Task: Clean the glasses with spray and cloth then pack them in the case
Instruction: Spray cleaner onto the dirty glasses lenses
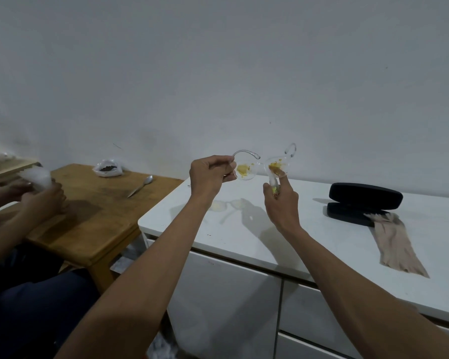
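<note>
The left hand pinches the glasses at their left edge, fingers curled round the rim and temple, holding them in the air above the white cabinet top. The right hand grips a small spray bottle just under the right lens, with the forefinger raised over the nozzle. Both lenses carry yellow smears.

Down on the cabinet top, well to the right of the hands, the black case lies open, and the beige cloth trails out of it toward the front edge.

Risks, as I judge them: the hold on the clear frame is a one-sided pinch, so a jolt from pressing the nozzle could twist or drop the glasses onto the cabinet top. The nozzle sits very close to one lens, so spray may miss the other or drip onto the fingers and loosen the grip. The cloth is far off, and one hand must be freed to fetch it; its trailing end could be dragged off the edge
</note>
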`<action>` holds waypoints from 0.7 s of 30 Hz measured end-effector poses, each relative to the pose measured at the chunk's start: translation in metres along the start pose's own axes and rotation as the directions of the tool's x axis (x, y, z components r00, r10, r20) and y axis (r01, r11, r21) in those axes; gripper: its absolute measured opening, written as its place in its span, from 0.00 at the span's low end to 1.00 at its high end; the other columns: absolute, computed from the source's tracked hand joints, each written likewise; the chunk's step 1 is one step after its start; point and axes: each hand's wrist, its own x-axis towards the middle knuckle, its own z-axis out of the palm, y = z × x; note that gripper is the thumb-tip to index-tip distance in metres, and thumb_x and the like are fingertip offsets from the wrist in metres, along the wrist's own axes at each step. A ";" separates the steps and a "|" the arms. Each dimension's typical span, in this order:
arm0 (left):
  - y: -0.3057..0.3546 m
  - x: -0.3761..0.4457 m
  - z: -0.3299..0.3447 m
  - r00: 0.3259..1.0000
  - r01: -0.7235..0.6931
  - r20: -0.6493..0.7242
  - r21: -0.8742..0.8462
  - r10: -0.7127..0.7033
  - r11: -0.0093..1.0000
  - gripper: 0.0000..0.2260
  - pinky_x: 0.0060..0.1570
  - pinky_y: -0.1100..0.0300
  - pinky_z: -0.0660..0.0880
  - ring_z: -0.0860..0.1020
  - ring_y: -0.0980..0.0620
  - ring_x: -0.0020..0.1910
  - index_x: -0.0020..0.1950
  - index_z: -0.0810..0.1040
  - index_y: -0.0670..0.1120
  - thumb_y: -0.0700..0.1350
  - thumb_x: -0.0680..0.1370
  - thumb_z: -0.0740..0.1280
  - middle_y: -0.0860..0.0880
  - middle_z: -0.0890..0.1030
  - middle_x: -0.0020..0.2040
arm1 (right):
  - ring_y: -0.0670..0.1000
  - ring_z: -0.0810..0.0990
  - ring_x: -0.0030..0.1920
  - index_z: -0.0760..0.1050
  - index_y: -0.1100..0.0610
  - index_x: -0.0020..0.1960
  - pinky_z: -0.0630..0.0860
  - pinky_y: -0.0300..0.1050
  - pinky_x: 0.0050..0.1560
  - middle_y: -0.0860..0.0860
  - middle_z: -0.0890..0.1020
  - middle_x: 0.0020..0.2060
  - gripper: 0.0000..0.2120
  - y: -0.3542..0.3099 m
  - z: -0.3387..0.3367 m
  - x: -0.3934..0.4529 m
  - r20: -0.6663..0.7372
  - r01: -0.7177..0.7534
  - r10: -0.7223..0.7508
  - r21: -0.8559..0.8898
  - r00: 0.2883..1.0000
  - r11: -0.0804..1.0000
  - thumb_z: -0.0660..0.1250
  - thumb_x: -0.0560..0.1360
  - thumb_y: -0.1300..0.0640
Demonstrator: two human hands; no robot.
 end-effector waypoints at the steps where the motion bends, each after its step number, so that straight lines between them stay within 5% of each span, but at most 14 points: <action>1: 0.000 0.000 0.002 1.000 -0.001 0.003 -0.001 0.001 1.000 0.06 0.41 0.57 0.84 0.82 0.47 0.34 0.50 0.86 0.36 0.31 0.73 0.75 0.44 0.85 0.37 | 0.48 0.68 0.27 0.70 0.45 0.73 0.70 0.44 0.34 0.49 0.70 0.25 0.21 -0.001 0.003 0.000 0.003 -0.008 0.008 0.002 1.000 1.000 0.61 0.81 0.57; 4: 0.001 -0.001 0.005 1.000 -0.001 0.011 -0.006 0.001 1.000 0.07 0.40 0.57 0.84 0.82 0.48 0.33 0.50 0.85 0.35 0.31 0.73 0.75 0.44 0.85 0.37 | 0.48 0.70 0.28 0.69 0.46 0.76 0.71 0.44 0.36 0.49 0.70 0.26 0.23 -0.004 0.011 -0.003 0.013 -0.014 0.014 0.025 1.000 1.000 0.61 0.82 0.56; 6: 0.002 -0.002 0.006 1.000 0.002 0.010 -0.003 -0.002 1.000 0.06 0.40 0.57 0.84 0.82 0.47 0.33 0.50 0.86 0.35 0.31 0.73 0.75 0.44 0.85 0.38 | 0.45 0.70 0.27 0.69 0.46 0.76 0.70 0.36 0.34 0.48 0.74 0.29 0.23 -0.007 0.014 -0.003 0.010 0.008 -0.009 0.040 1.000 0.999 0.61 0.82 0.57; 10: 0.001 -0.003 0.008 1.000 0.004 0.008 0.011 -0.004 1.000 0.06 0.40 0.57 0.84 0.83 0.48 0.34 0.49 0.86 0.36 0.31 0.73 0.75 0.44 0.86 0.39 | 0.40 0.73 0.28 0.68 0.49 0.77 0.68 0.29 0.35 0.50 0.82 0.47 0.23 -0.012 0.019 -0.003 0.007 0.020 -0.021 0.049 1.000 0.999 0.61 0.82 0.57; 15: 0.001 -0.003 0.008 1.000 0.003 0.013 0.018 -0.003 1.000 0.07 0.39 0.57 0.84 0.84 0.47 0.34 0.50 0.86 0.37 0.31 0.73 0.76 0.46 0.87 0.39 | 0.43 0.73 0.29 0.68 0.51 0.78 0.68 0.28 0.33 0.44 0.76 0.32 0.23 -0.012 0.025 -0.003 0.005 -0.011 0.011 0.067 1.000 0.998 0.62 0.82 0.56; 21: 0.000 -0.003 0.009 1.000 0.009 0.010 0.028 -0.010 1.000 0.07 0.39 0.58 0.84 0.85 0.49 0.35 0.49 0.86 0.38 0.31 0.73 0.76 0.46 0.87 0.40 | 0.42 0.72 0.28 0.69 0.50 0.77 0.68 0.30 0.31 0.44 0.75 0.31 0.23 -0.013 0.030 -0.003 0.007 0.001 -0.002 0.062 1.000 0.998 0.62 0.82 0.56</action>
